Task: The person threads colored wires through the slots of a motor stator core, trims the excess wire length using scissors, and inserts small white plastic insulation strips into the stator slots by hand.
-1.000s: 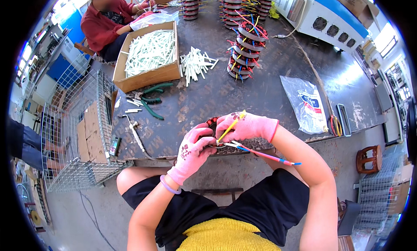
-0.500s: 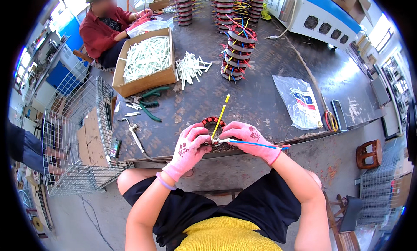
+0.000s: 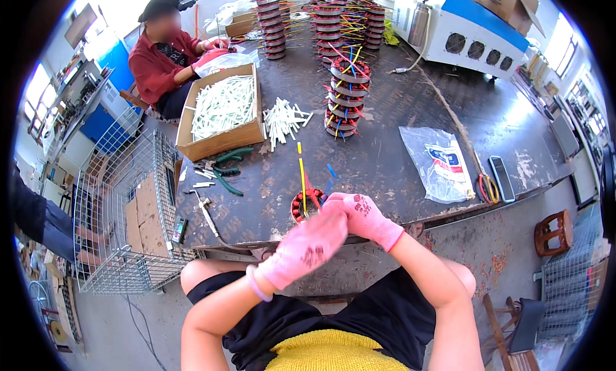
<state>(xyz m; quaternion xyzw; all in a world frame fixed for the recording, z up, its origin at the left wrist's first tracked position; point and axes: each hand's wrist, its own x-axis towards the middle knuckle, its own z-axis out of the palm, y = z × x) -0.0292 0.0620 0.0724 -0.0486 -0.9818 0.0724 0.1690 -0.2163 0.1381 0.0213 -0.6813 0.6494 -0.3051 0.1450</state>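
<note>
Pink-gloved left hand (image 3: 311,248) overlapped right hand (image 3: 367,218), grips unclear, seemingly sorting wires (image 3: 303,180) on the eleven-o'clock ring (image 3: 296,209); next needed steadiness!

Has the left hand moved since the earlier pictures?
Yes, to the right: the left hand is now farther right of the green-handled pliers, its fingers meeting the right hand in view.

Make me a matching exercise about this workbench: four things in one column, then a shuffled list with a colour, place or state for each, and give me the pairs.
Things:
1. Wound ring
2. Pliers
3. Cardboard box
4. Plastic bag

Descriptions:
A. heaped with white tubes
B. see-through
C. partly hidden by the left hand
D. green-handled

Pairs: 1-C, 2-D, 3-A, 4-B.
</note>
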